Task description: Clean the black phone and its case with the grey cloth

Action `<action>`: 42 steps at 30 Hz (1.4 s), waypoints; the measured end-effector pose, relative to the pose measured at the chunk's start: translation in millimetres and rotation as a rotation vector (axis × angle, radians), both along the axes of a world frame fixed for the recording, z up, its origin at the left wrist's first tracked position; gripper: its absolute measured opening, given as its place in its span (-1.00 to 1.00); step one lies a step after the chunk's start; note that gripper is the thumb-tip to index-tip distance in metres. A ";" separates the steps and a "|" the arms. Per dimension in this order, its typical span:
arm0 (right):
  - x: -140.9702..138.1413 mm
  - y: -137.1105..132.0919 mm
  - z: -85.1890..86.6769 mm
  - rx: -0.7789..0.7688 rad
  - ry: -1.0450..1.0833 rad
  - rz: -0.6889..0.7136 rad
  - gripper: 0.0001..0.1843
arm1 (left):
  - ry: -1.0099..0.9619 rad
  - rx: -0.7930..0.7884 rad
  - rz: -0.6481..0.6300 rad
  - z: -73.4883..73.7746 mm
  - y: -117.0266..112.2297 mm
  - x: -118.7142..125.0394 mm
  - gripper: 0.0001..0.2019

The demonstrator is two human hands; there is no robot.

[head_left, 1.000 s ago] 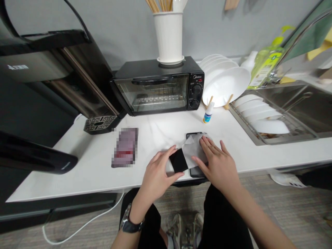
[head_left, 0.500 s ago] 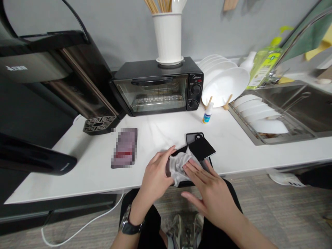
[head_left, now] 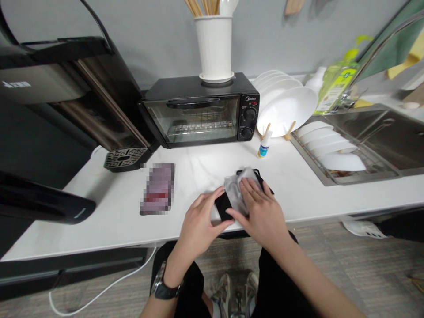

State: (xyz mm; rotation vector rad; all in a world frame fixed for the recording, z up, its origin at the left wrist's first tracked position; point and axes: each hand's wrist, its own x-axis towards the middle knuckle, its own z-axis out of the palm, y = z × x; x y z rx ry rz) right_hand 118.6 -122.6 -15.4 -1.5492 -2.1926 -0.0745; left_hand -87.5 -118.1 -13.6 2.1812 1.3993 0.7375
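Note:
My left hand point(head_left: 200, 221) curves around the left side of a flat, glossy black device point(head_left: 224, 206), perhaps a tablet, with fingers at its upper edge and thumb at its lower edge. A crumpled whitish cloth point(head_left: 236, 191) lies over the device. My right hand point(head_left: 263, 212) presses the cloth down with its fingers close together and its thumb apart. Behind the cloth a black case point(head_left: 257, 171) shows in part; the rest is covered. A small white spray bottle point(head_left: 264, 145) with a blue label stands farther back on the counter.
A pixelated purplish item point(head_left: 157, 189) lies left on the white counter point(head_left: 195, 170). Behind are a toaster oven point(head_left: 202, 104) carrying a white utensil holder point(head_left: 215, 48), and a tall dark dispenser point(head_left: 126, 159). Racked plates point(head_left: 286, 110) and a sink point(head_left: 380, 145) are right.
My right hand has slid the cloth up and away from me, over the black case area, baring the device's lower left part. My left hand stays nearly in place.

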 end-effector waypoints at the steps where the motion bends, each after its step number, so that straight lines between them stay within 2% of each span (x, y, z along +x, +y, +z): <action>1: -10.8 -5.8 -0.2 -0.019 0.011 0.054 -0.13 | 0.006 -0.002 -0.003 -0.2 0.3 -0.3 -0.19; 5: -36.3 -34.3 -0.6 -0.093 0.056 0.208 -0.06 | 0.050 -0.018 0.017 0.2 0.9 -0.3 -0.14; 9: -19.2 -51.8 1.6 -0.124 0.052 0.254 -0.23 | 0.024 -0.015 0.011 1.4 0.0 1.2 -0.17; 11: 0.2 -53.7 1.6 -0.118 0.017 0.227 -0.32 | 0.012 -0.016 -0.002 1.5 -0.3 1.7 -0.17; 15: 37.4 -42.8 -2.2 -0.041 -0.062 0.079 -0.35 | 0.026 0.000 0.013 1.2 -0.3 2.4 -0.13; 18: 47.2 -23.1 -4.3 0.004 -0.067 -0.031 -0.34 | 0.032 0.009 0.011 1.3 -0.1 3.2 -0.13; 21: 33.0 -4.9 -3.0 0.019 -0.030 -0.090 -0.26 | 0.025 0.008 0.008 1.0 0.1 3.7 -0.15; 24: 1.2 -1.6 -1.4 0.000 0.015 -0.049 -0.13 | 0.024 0.009 0.009 0.3 0.8 2.6 -0.20; 27: -29.0 -15.5 -2.0 -0.055 0.055 0.091 -0.07 | 0.049 0.009 -0.006 0.0 2.0 1.1 -0.21; 30: -38.7 -36.2 -1.9 -0.100 0.070 0.191 -0.08 | 0.076 0.023 0.002 0.3 2.8 1.2 -0.17; 33: -24.3 -51.7 0.9 -0.123 0.066 0.225 -0.21 | 0.081 0.016 0.027 0.7 2.9 2.7 -0.17; 36: 3.2 -57.2 3.5 -0.111 0.040 0.186 -0.36 | 0.060 -0.007 0.014 0.4 2.7 3.7 -0.16; 39: 29.5 -51.2 2.6 -0.066 -0.017 0.099 -0.40 | 0.041 -0.006 0.005 -0.2 2.4 3.7 -0.13; 42: 43.6 -34.1 -0.8 -0.016 -0.042 0.000 -0.40 | 0.038 0.003 0.008 0.4 2.2 3.4 -0.14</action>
